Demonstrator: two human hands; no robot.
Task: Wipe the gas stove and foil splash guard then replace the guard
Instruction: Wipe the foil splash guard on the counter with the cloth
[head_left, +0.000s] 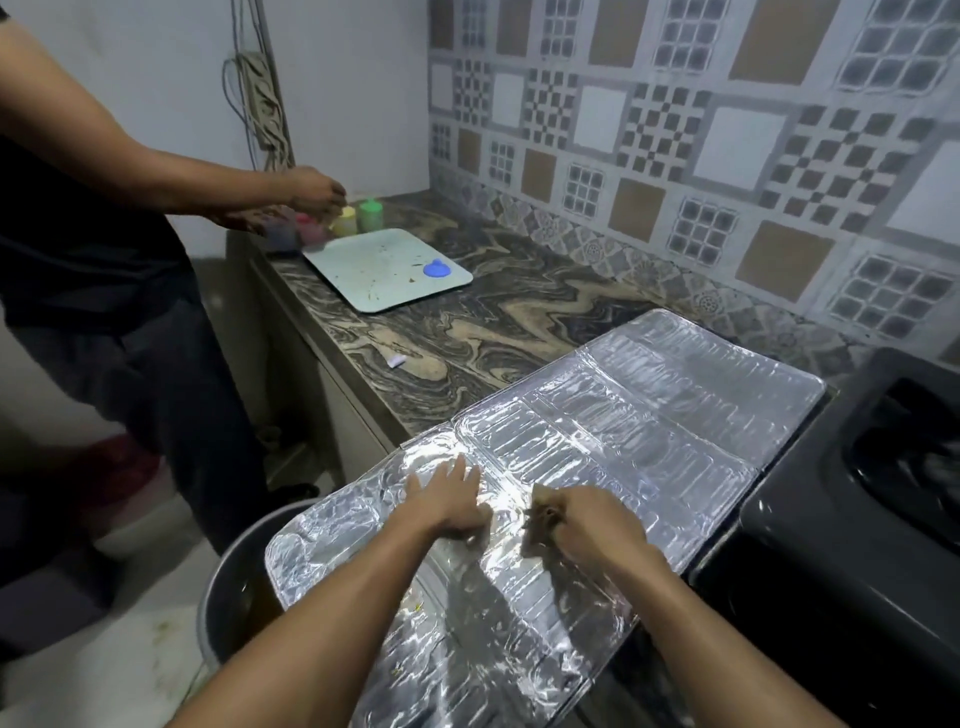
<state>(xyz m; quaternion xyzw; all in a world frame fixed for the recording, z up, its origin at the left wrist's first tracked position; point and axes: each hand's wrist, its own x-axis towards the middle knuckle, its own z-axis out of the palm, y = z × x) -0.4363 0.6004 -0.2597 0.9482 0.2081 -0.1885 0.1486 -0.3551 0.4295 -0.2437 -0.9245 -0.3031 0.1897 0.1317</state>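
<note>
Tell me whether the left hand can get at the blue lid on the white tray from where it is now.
Probably not without stepping over. The left hand presses flat on the foil splash guard, while the blue lid lies on the white tray far down the counter, beside another person.

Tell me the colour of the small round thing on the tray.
Blue. The round thing lies on the pale tray, clearest in the head view.
</note>
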